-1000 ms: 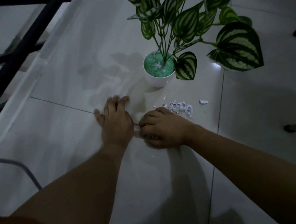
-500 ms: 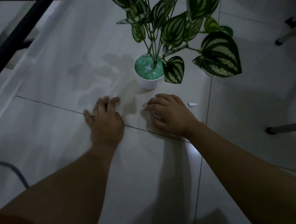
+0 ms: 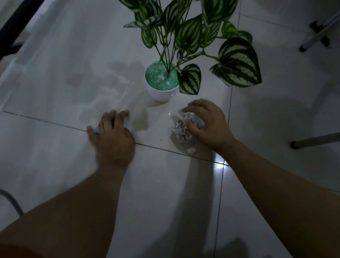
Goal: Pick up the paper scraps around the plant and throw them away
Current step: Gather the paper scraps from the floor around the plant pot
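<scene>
Step in hand: gathering of the paper scraps [image 3: 180,126] into one heap on the tiled floor [image 3: 64,159], judged to be a prelude to lifting them.
Right hand [image 3: 207,123]: laid cupped over the right side of the heap, fingers curled against it; nothing is yet enclosed or lifted.
Left hand [image 3: 112,136]: pressed flat on the floor, fingers spread, left of the heap and well apart from it; nothing is held.
Scraps: heaped just near of the white pot [image 3: 162,93], slightly to its right; one stray piece [image 3: 191,150] lies just near of the heap, beside the right wrist.
Plant [image 3: 193,33]: striped leaves overhang the far and right side of the working area.
Advised technique: the heap is best swept toward the left hand, so that both palms can close under it; the stray piece is to be drawn in first.
Risk: light scraps may be scattered by a quick sweep, and the pot may be knocked if the sweep is carried far.
Bin: none is seen.
</scene>
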